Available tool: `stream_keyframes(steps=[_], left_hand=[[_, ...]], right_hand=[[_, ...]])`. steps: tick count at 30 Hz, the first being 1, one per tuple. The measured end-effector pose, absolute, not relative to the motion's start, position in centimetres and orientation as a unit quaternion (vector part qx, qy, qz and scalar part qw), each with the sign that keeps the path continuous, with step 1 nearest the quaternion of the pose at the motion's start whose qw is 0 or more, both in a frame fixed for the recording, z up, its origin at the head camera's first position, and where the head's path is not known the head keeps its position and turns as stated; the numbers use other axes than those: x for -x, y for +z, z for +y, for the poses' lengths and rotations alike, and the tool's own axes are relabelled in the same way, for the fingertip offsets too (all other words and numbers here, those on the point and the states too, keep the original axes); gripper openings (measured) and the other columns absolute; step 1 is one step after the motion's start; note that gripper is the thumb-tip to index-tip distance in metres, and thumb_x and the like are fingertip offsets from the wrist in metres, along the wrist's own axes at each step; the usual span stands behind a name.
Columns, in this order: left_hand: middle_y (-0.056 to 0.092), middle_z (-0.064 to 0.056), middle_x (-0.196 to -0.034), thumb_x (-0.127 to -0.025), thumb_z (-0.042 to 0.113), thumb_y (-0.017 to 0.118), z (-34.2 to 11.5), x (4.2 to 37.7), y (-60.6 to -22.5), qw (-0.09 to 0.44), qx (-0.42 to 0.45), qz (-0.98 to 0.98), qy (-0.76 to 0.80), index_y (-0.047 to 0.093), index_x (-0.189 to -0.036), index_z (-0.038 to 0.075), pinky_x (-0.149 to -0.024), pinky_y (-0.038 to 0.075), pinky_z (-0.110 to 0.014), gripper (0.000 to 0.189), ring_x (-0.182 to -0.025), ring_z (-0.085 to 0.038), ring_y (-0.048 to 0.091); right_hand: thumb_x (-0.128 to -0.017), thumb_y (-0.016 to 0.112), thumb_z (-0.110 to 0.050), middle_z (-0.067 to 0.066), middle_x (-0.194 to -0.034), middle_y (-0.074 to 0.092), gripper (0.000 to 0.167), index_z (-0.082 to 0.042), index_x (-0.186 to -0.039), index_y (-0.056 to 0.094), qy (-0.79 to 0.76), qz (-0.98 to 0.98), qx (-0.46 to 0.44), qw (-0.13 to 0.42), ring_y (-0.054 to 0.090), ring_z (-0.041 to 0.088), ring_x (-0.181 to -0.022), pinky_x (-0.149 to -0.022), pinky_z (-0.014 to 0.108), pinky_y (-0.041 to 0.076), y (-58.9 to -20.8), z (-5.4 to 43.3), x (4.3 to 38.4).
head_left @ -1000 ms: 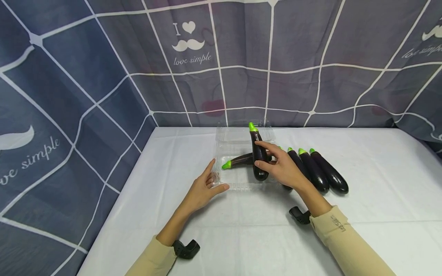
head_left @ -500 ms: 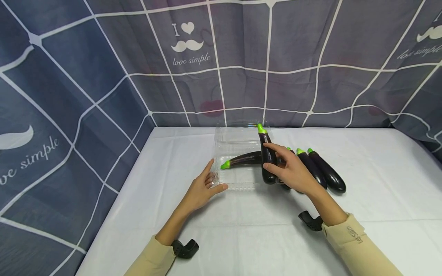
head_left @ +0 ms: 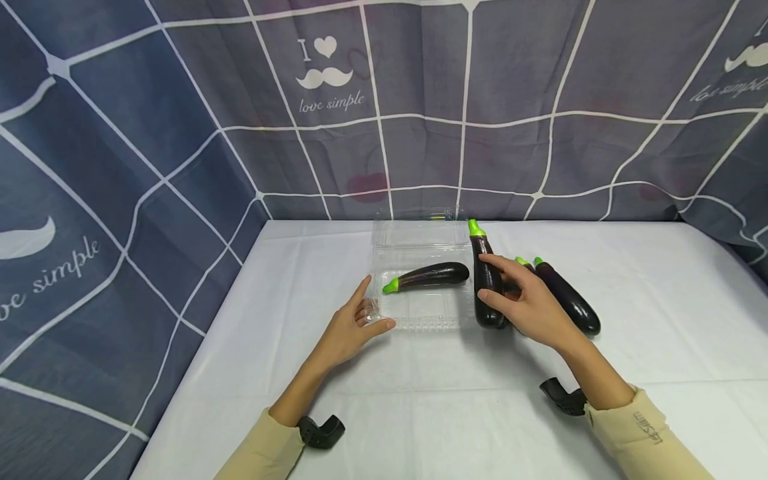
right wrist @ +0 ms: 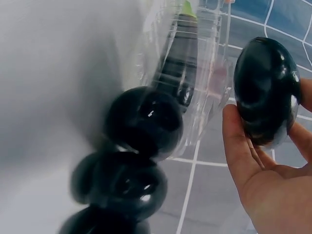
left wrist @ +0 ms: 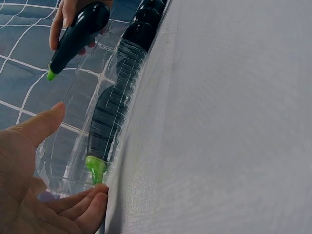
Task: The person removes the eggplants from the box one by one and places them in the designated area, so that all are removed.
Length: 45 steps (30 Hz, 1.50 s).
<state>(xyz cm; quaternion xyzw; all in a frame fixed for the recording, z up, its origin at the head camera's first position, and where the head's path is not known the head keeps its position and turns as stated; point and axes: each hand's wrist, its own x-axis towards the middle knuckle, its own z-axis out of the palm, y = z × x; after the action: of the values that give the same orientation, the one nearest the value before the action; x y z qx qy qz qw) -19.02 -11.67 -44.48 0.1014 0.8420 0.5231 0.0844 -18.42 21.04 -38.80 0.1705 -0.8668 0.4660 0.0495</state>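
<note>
Both arms reach forward from where I'm watching. The left arm (head_left: 300, 393) angles inward; its left hand (head_left: 348, 333) is spread, thumb (head_left: 381, 328) and index finger (head_left: 361, 292) stretched apart, the other fingers bent beneath. The right arm (head_left: 600, 373) slants in from the opposite side, its right hand (head_left: 533, 305) raised, thumb and fingers opposed in a grip.

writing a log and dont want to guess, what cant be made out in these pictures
Head view: the number of loose eggplants, some hidden behind the right hand and held eggplant.
Head view: lettering on the right sleeve, too small to read surely.
Left wrist view: part of the right hand, cut off by the top edge.
Right wrist view: the held eggplant's green stem, hidden behind its own body; the bottommost eggplant, cut off by the bottom edge.
</note>
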Motion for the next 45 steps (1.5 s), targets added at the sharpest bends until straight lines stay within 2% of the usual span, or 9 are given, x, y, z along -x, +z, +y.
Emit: stream_keyframes(steps=[7,10,13,19,23,27,30,37,45], left_hand=[[0.043,-0.021,-0.146,-0.084,0.044,0.079,-11.6,19.1,-44.6,0.083,-0.101,0.841,0.525,0.017,-0.16,0.027,-0.106,0.042,-0.034,0.099,-0.134,-0.026,0.045],[0.044,-0.021,-0.146,-0.084,0.043,0.079,-11.6,19.1,-44.6,0.083,-0.101,0.84,0.526,0.018,-0.16,0.027,-0.106,0.042,-0.035,0.099,-0.133,-0.027,0.045],[0.043,-0.021,-0.146,-0.084,0.044,0.079,-11.7,19.1,-44.6,0.083,-0.1,0.84,0.527,0.018,-0.16,0.027,-0.106,0.042,-0.035,0.099,-0.133,-0.027,0.045],[0.041,-0.023,-0.148,-0.084,0.043,0.079,-11.8,19.1,-44.7,0.085,-0.1,0.837,0.531,0.017,-0.16,0.027,-0.106,0.042,-0.035,0.099,-0.134,-0.03,0.044],[0.041,-0.023,-0.148,-0.085,0.043,0.078,-11.7,19.1,-44.7,0.085,-0.101,0.837,0.531,0.017,-0.16,0.028,-0.106,0.042,-0.035,0.099,-0.134,-0.03,0.044],[0.042,-0.023,-0.147,-0.085,0.043,0.078,-11.7,19.2,-44.7,0.083,-0.1,0.839,0.529,0.017,-0.16,0.028,-0.106,0.042,-0.036,0.099,-0.134,-0.029,0.044],[0.042,-0.022,-0.147,-0.084,0.043,0.078,-11.7,19.1,-44.7,0.082,-0.101,0.84,0.527,0.017,-0.16,0.027,-0.106,0.042,-0.036,0.099,-0.134,-0.029,0.044],[0.042,-0.023,-0.147,-0.085,0.043,0.078,-11.6,19.0,-44.6,0.085,-0.099,0.841,0.525,0.017,-0.16,0.027,-0.106,0.042,-0.037,0.099,-0.134,-0.029,0.044],[0.039,-0.025,-0.149,-0.085,0.043,0.078,-11.6,18.9,-44.5,0.089,-0.102,0.836,0.532,0.016,-0.16,0.027,-0.107,0.041,-0.037,0.098,-0.136,-0.031,0.042]], right_hand=[[-0.094,0.07,-0.017,0.008,-0.101,0.059,0.055,-0.016,-0.145,0.05,0.44,-0.88,-0.162,0.079,0.049,0.016,-0.074,-0.06,0.024,0.042,-38.9,22.3,17.2],[-0.094,0.07,-0.019,0.01,-0.112,0.058,0.056,-0.017,-0.146,0.05,0.429,-0.887,-0.152,0.077,0.049,0.016,-0.081,-0.065,0.021,0.043,-38.9,22.9,16.7],[-0.095,0.069,-0.02,0.011,-0.131,0.053,0.056,-0.017,-0.147,0.048,0.42,-0.893,-0.141,0.075,0.051,0.018,-0.098,-0.073,0.018,0.045,-38.9,23.6,16.2],[-0.096,0.068,-0.021,0.007,-0.115,0.054,0.053,-0.019,-0.146,0.05,0.419,-0.896,-0.124,0.077,0.047,0.018,-0.086,-0.066,0.023,0.041,-39.3,24.7,15.4],[-0.096,0.068,-0.02,0.008,-0.131,0.052,0.053,-0.02,-0.146,0.051,0.424,-0.894,-0.12,0.079,0.045,0.014,-0.097,-0.071,0.018,0.04,-39.5,25.5,14.9],[-0.095,0.069,-0.018,0.009,-0.13,0.052,0.054,-0.02,-0.146,0.051,0.423,-0.895,-0.11,0.083,0.046,0.013,-0.095,-0.07,0.016,0.039,-39.7,26.4,14.5],[-0.094,0.07,-0.017,0.008,-0.116,0.055,0.055,-0.018,-0.146,0.051,0.418,-0.899,-0.101,0.084,0.045,0.012,-0.086,-0.066,0.018,0.038,-39.8,27.1,14.2],[-0.096,0.068,-0.017,0.02,-0.14,0.048,0.057,-0.016,-0.149,0.047,0.421,-0.901,-0.081,0.071,0.047,0.002,-0.101,-0.075,0.006,0.041,-39.9,28.8,13.6],[-0.097,0.066,-0.014,0.023,-0.143,0.044,0.058,-0.014,-0.151,0.044,0.44,-0.891,-0.063,0.089,0.043,-0.006,-0.11,-0.082,0.001,0.038,-39.9,30.1,13.3]])
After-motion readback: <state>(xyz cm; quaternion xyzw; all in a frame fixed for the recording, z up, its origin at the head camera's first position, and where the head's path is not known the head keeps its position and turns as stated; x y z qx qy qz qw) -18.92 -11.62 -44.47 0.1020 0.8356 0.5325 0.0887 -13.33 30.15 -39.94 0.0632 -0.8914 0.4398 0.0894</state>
